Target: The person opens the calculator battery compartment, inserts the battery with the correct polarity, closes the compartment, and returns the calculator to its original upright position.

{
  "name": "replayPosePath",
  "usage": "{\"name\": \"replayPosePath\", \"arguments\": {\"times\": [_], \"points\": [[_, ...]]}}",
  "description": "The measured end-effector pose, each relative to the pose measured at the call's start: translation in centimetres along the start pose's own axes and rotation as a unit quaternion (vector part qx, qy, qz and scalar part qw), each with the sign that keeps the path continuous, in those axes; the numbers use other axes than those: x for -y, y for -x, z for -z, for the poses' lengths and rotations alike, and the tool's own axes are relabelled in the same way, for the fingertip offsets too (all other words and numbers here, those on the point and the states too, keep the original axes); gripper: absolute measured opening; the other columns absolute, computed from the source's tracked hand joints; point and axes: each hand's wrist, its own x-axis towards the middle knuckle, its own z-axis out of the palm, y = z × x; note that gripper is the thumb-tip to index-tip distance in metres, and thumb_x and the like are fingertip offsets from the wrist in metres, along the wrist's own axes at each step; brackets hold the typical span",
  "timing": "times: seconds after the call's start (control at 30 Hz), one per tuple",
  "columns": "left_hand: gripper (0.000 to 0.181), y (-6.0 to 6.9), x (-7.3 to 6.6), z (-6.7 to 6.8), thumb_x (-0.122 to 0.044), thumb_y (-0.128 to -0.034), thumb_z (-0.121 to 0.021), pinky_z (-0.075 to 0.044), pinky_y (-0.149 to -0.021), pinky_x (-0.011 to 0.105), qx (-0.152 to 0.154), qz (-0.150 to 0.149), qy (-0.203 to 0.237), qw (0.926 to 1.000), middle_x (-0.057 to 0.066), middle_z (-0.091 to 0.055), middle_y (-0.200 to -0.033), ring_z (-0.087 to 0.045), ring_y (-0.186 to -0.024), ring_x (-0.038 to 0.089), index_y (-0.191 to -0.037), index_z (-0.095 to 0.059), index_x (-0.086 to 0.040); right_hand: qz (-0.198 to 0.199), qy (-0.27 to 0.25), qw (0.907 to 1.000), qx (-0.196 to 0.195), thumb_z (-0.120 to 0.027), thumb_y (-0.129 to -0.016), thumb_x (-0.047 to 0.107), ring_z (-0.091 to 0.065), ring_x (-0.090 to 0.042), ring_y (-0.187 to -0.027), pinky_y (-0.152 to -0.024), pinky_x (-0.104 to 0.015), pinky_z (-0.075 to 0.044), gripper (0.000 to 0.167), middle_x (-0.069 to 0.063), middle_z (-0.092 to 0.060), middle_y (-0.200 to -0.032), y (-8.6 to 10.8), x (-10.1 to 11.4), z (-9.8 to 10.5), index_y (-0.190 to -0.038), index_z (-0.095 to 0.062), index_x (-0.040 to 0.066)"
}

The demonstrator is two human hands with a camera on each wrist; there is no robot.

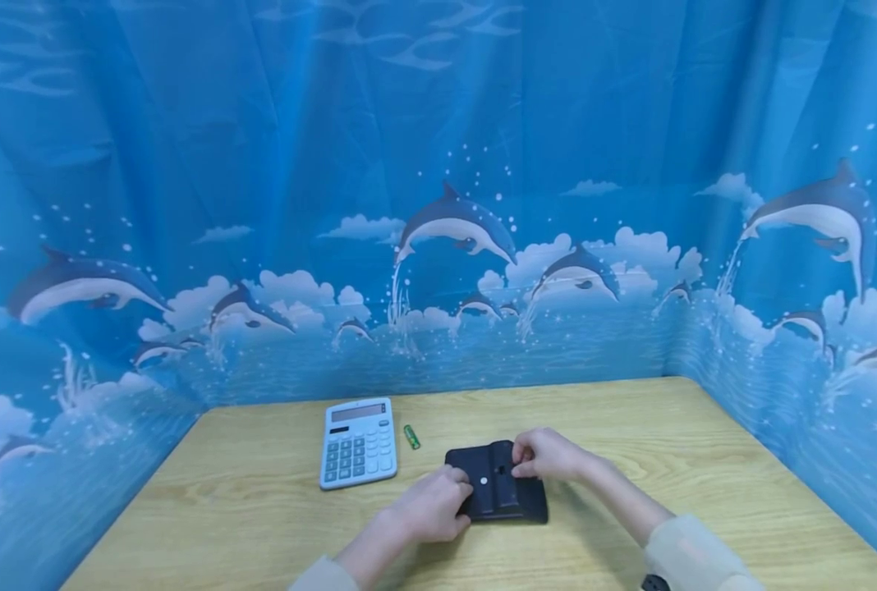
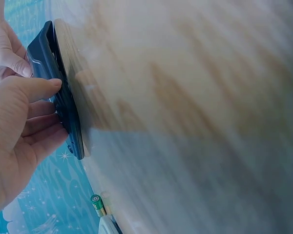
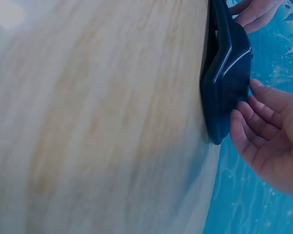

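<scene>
A flat black device (image 1: 483, 502) with a raised ridge across it and a small white dot lies on the table; its exact kind is not clear. My left hand (image 1: 434, 502) holds its left side, with the thumb and curled fingers at the edge, as the left wrist view shows. At the right of the ridge, my right hand (image 1: 549, 454) bends its fingers and thumb against the device's raised part (image 3: 229, 83). What lies under these fingertips is partly hidden.
A light blue calculator (image 1: 359, 443) lies face up to the left of the device. Between them is a small green battery (image 1: 412, 437). The wooden table (image 1: 224, 492) meets a blue dolphin-print curtain (image 1: 298, 205) at the back and sides.
</scene>
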Motion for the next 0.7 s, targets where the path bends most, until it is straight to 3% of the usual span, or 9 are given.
{"name": "replayPosePath", "arguments": {"times": [0.23, 0.4, 0.53, 0.7], "points": [[0.043, 0.09, 0.15, 0.09, -0.036, -0.0798, -0.071, -0.046, -0.083, 0.021, 0.017, 0.011, 0.031, 0.9993, 0.000, -0.059, -0.104, -0.053, -0.095, 0.009, -0.110, -0.066, -0.006, 0.004, 0.025, 0.9996, -0.009, -0.072, -0.078, 0.010, -0.052, -0.013, -0.069, -0.061, -0.027, -0.046, 0.015, 0.002, -0.057, -0.074, 0.40, -0.86, 0.07, -0.084, -0.059, 0.004], [0.048, 0.30, 0.34, 0.11, -0.041, -0.0785, -0.071, -0.046, -0.085, 0.022, 0.014, 0.025, 0.042, 0.9987, 0.000, -0.057, -0.105, -0.052, -0.097, 0.010, -0.112, -0.065, -0.008, -0.002, 0.064, 0.9978, -0.015, -0.072, -0.075, 0.006, -0.057, -0.024, -0.083, -0.075, -0.041, -0.048, 0.025, -0.006, -0.061, -0.088, 0.36, -0.95, 0.27, -0.097, -0.062, -0.001], [0.052, 0.49, 0.37, -0.02, -0.045, -0.0769, -0.071, -0.046, -0.086, 0.025, 0.004, 0.045, 0.033, 0.9984, 0.002, -0.055, -0.107, -0.051, -0.099, 0.013, -0.113, -0.064, -0.008, -0.024, 0.094, 0.9951, -0.017, -0.070, -0.076, 0.002, -0.056, -0.037, -0.099, -0.086, -0.050, -0.045, 0.034, -0.018, -0.061, -0.102, 0.46, -0.96, 0.36, -0.107, -0.060, -0.007], [0.058, 0.48, 0.27, -0.35, -0.050, -0.0755, -0.070, -0.048, -0.083, 0.027, 0.002, 0.062, 0.006, 0.9981, 0.006, -0.057, -0.102, -0.054, -0.094, 0.015, -0.113, -0.062, -0.006, -0.033, 0.136, 0.9900, -0.021, -0.060, -0.073, -0.011, -0.053, -0.041, -0.106, -0.093, -0.051, -0.041, 0.039, -0.025, -0.058, -0.108, 0.57, -1.12, 0.09, -0.112, -0.057, -0.013]]}}
